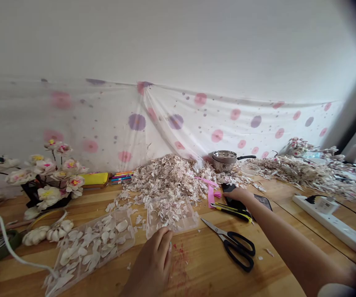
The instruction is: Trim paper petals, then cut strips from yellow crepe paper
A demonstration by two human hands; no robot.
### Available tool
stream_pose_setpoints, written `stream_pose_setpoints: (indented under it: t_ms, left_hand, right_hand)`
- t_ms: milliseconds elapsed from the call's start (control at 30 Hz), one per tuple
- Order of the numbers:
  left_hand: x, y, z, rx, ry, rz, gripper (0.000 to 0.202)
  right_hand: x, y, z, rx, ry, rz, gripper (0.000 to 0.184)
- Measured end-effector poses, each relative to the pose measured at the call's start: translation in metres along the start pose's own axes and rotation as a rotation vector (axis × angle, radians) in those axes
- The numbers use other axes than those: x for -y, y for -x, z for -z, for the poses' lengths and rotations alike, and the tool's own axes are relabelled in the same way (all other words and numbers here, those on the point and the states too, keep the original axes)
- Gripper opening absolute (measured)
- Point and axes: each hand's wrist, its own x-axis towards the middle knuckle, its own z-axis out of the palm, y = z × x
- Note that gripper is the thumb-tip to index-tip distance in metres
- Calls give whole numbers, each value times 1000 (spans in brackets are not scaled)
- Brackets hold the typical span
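My left hand (151,260) sits at the bottom of the view, its fingers curled against the near edge of a clear plastic tray (173,220) heaped with pale petals. Whatever the fingers may pinch is hidden. My right hand (239,196) reaches far across the wooden table (196,268), fingers stretched out and resting on a black object (232,202). Beside that hand lie a yellow-and-black utility knife (232,212) and pink strips of paper or ribbon (211,196). Black-handled scissors (235,247) lie nearer me. A second clear tray (89,251) holds larger white petals.
A large pile of pinkish-white petals (165,181) rises against a polka-dot sheet (165,119). Behind it stand steel pots (224,161). Artificial flowers (44,177) stand at left, coloured pens (122,177) near them, and a white power strip (329,218) lies at right.
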Motion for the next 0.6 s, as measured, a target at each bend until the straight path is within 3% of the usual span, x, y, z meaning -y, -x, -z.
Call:
stream_pose_setpoints:
  t_ms: [167,367,467,600]
  left_hand:
    - [4,-1,2,2,7,23,29]
    - [5,-2,-1,66,32,72,30]
    - [6,-2,-2,74,45,94,30]
    - [7,-1,-3,77,43,100,30]
  right_hand:
    - [7,6,-2,41,68,-55,85]
    - [6,9,-1,81,104,-43,87]
    - [2,5,1,126,112,-21,80]
    - [-7,-4,9,207,107,41,51]
